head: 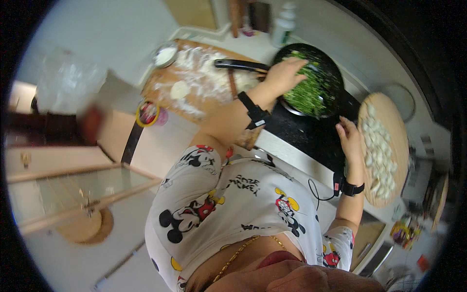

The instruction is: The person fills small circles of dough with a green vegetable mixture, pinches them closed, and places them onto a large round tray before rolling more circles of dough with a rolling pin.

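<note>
My left hand [286, 76] reaches over the near left part of a black frying pan [337, 75] filled with chopped greens [306, 91]. Its fingers point across the greens; whether they grip anything is unclear. Thin brown sticks [261, 75], perhaps chopsticks, show beside that hand below the pan's black handle [240, 65]. My right hand [349, 137] hangs over the black cooktop [303, 133], fingers loosely bent and thumb apart, with nothing visible in it. Just right of it, a round wooden board [397, 135] carries many shaped dumplings [377, 153].
A floured wooden board [160, 82] lies at left with a round dough wrapper [180, 90] and a rolling pin [232, 84]. A bowl of flour [165, 55] stands at its corner. Behind the pan is a white bottle [284, 25]. A yellow-rimmed container [147, 113] sits at left.
</note>
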Action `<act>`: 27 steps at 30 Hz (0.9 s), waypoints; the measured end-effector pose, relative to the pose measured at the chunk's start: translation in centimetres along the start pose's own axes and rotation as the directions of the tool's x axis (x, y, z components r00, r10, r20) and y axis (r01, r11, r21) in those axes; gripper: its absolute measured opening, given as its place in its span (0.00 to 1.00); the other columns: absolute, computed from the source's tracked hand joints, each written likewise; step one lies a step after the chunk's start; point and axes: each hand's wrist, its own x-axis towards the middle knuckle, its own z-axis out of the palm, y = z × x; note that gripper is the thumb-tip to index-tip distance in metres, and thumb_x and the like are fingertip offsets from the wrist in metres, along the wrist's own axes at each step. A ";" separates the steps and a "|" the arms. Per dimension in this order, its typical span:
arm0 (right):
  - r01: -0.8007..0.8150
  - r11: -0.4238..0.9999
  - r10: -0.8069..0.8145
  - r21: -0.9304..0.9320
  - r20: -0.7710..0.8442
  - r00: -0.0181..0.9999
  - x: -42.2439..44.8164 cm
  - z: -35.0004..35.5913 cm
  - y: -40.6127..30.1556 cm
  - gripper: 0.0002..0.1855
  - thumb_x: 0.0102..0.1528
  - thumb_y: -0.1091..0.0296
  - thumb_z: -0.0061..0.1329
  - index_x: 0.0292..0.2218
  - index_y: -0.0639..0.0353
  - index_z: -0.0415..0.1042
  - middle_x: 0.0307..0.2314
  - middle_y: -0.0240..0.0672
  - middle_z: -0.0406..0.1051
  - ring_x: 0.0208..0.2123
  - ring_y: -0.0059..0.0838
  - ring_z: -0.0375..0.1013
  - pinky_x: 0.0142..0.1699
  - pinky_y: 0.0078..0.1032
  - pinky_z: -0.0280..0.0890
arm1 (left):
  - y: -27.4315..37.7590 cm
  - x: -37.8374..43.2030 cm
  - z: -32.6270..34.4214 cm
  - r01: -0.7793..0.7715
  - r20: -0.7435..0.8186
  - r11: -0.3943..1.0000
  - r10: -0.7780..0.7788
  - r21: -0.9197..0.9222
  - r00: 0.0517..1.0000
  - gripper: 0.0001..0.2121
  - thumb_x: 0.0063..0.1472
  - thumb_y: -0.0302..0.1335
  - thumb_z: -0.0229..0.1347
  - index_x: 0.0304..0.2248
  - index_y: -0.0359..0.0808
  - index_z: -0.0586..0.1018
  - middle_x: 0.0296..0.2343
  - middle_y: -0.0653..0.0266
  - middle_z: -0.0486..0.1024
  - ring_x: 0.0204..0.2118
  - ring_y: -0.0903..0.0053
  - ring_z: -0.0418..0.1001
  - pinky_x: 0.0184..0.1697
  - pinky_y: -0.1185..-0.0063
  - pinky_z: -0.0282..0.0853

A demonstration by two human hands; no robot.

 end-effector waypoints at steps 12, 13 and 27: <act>-0.256 0.965 0.257 -0.050 0.008 0.966 3.1 9.0 -1.2 0.10 0.56 0.69 0.50 0.36 0.66 0.74 0.22 0.45 0.74 0.22 0.35 0.74 0.31 0.27 0.67 | -23.8 -17.2 -20.7 0.506 -0.539 0.770 -0.256 0.388 0.803 0.10 0.52 0.25 0.55 0.35 0.32 0.78 0.33 0.51 0.77 0.36 0.59 0.75 0.42 0.71 0.69; -0.172 0.984 0.168 -0.047 -0.088 0.982 2.8 9.3 1.7 0.09 0.55 0.69 0.50 0.35 0.65 0.74 0.21 0.45 0.73 0.22 0.34 0.74 0.30 0.27 0.67 | -24.5 -18.2 -21.3 0.550 -0.400 0.776 -0.419 0.309 0.815 0.10 0.54 0.27 0.54 0.34 0.31 0.78 0.34 0.47 0.76 0.38 0.55 0.73 0.43 0.67 0.67; -0.404 0.913 0.375 -0.062 -0.265 0.888 12.5 8.0 1.5 0.15 0.53 0.59 0.47 0.30 0.64 0.75 0.25 0.51 0.73 0.31 0.48 0.74 0.38 0.36 0.67 | -36.8 -26.9 -22.0 0.857 -0.081 0.476 -0.879 -0.198 0.470 0.14 0.45 0.24 0.64 0.30 0.29 0.74 0.26 0.56 0.76 0.26 0.71 0.74 0.29 0.73 0.70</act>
